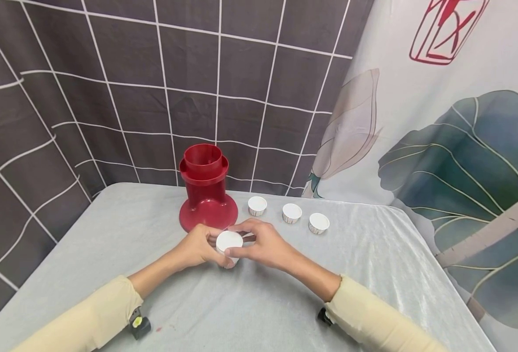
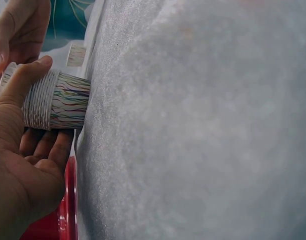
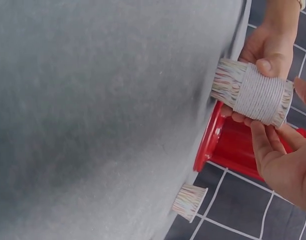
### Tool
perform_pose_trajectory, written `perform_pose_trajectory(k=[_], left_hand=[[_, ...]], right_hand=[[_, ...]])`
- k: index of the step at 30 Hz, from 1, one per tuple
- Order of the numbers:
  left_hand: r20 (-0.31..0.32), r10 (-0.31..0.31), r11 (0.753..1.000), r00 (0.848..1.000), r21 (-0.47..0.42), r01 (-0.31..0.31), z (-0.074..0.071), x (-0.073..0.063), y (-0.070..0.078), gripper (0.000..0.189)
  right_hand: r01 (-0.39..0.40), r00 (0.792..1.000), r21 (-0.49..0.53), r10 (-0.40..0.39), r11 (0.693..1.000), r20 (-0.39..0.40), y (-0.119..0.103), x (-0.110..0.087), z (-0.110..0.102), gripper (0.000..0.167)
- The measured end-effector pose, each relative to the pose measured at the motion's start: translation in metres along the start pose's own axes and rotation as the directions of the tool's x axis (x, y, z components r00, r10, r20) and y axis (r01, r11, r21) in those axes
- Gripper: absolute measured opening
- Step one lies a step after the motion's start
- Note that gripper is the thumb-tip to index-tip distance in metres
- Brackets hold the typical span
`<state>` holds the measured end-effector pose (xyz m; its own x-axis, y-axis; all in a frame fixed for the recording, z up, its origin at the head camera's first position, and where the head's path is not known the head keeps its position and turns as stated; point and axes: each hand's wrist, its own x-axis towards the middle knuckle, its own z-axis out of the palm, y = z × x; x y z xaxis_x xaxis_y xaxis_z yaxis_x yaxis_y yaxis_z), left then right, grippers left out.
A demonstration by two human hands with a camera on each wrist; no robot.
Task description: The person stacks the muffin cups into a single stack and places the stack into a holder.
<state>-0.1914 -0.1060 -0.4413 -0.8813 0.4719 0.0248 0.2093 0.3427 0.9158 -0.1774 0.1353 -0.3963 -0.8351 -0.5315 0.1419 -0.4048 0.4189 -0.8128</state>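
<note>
A stack of paper cups is held upright between the two hands, just in front of the person. By the left hand, the stack is gripped from its left side: the thumb is laid across the near side and the fingers are bent round the far side, well below the top rim. By the right hand, the top cup is pinched near its rim, with the thumb on the near side and the fingertips on the far side. In the right wrist view, more of that cup's wall is shown above the closely packed rims. Both forearms are angled inward from the lower corners, and the wrists are left bare by cream sleeves. Whether the stack's bottom is rested on the grey tablecloth cannot be told.

Just beyond the grip, slightly to its left, a red stand is placed, with a wide round base. Beyond and to the right of the grip, three single cups are set apart in a slanting row.
</note>
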Motion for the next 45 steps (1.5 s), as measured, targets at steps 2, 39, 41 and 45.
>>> perform_pose_trajectory(k=[2,39,41,45], left_hand=[[-0.001,0.003,1.0,1.0,0.002,-0.003,0.0,0.0,0.0,0.044],[-0.008,0.029,0.999,1.0,-0.019,-0.029,0.003,-0.001,-0.002,0.05],[-0.008,0.033,0.999,0.999,-0.016,-0.034,0.003,-0.001,-0.002,0.05],[-0.012,0.036,0.999,0.999,-0.008,-0.036,0.003,-0.001,-0.002,0.051]], right_hand=[[0.01,1.0,-0.019,-0.01,1.0,0.003,0.0,0.0,0.0,0.046],[-0.152,0.977,-0.247,0.183,0.957,0.109,-0.018,0.016,-0.009,0.036],[-0.155,0.977,-0.245,0.185,0.957,0.104,-0.018,0.015,-0.009,0.035],[-0.15,0.979,-0.241,0.177,0.959,0.097,-0.018,0.014,-0.008,0.034]])
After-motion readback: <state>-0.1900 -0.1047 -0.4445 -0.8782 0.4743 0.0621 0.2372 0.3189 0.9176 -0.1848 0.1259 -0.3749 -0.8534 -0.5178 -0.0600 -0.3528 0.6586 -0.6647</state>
